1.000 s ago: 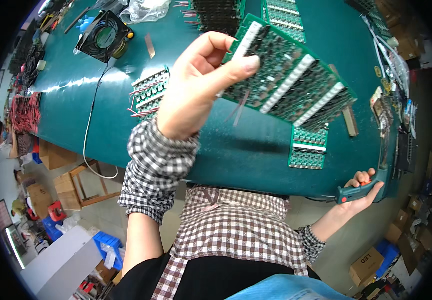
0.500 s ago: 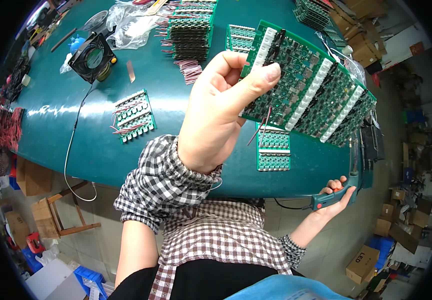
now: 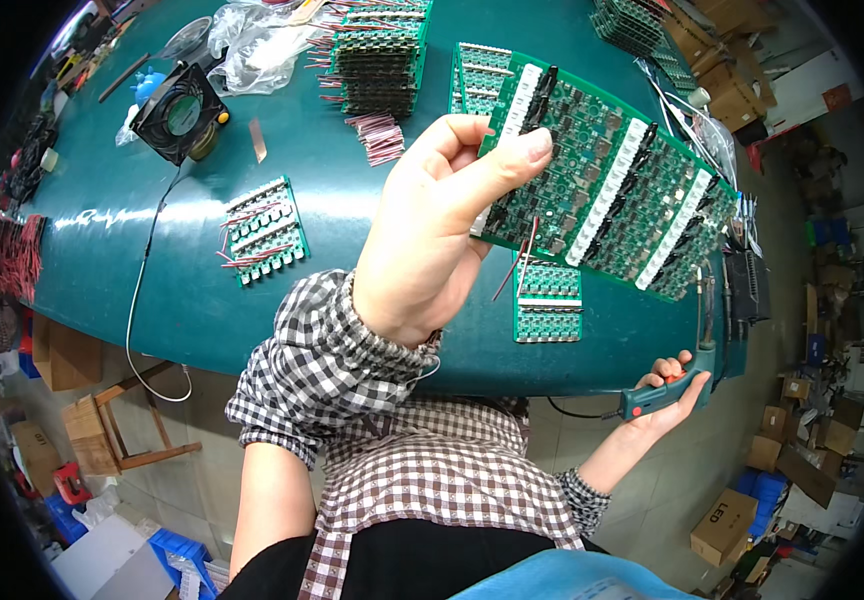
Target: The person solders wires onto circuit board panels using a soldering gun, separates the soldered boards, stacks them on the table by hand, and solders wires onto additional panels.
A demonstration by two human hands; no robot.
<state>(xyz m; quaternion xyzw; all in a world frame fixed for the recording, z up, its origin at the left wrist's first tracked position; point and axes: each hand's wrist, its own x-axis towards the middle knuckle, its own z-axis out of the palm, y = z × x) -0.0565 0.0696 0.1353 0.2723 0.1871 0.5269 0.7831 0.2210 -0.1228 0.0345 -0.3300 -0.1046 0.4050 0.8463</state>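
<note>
Raised above the table, a green circuit board panel point(image 3: 597, 185) with white connector rows and black parts is pinched at its left edge by my left hand point(image 3: 442, 205), thumb on its face. Red and black wires hang from the panel's lower left. At the table's right front edge my right hand point(image 3: 667, 405) is wrapped round the handle of a green soldering gun point(image 3: 667, 395) with a red button; its tip points away from me. Below the held panel lies a smaller board point(image 3: 549, 315), partly covered. Another board with wires point(image 3: 264, 235) lies to the left.
A tall stack of wired boards point(image 3: 382, 60) stands at the back, with a bundle of short wires point(image 3: 379, 138) before it. A black fan point(image 3: 182, 115) and plastic bags point(image 3: 262, 50) are at the back left. Its white cable point(image 3: 137, 300) drops over the front edge.
My left hand has lowered the panel slightly and shifted it a little left, with a small change in tilt. The right hand and soldering gun look unmoved.
</note>
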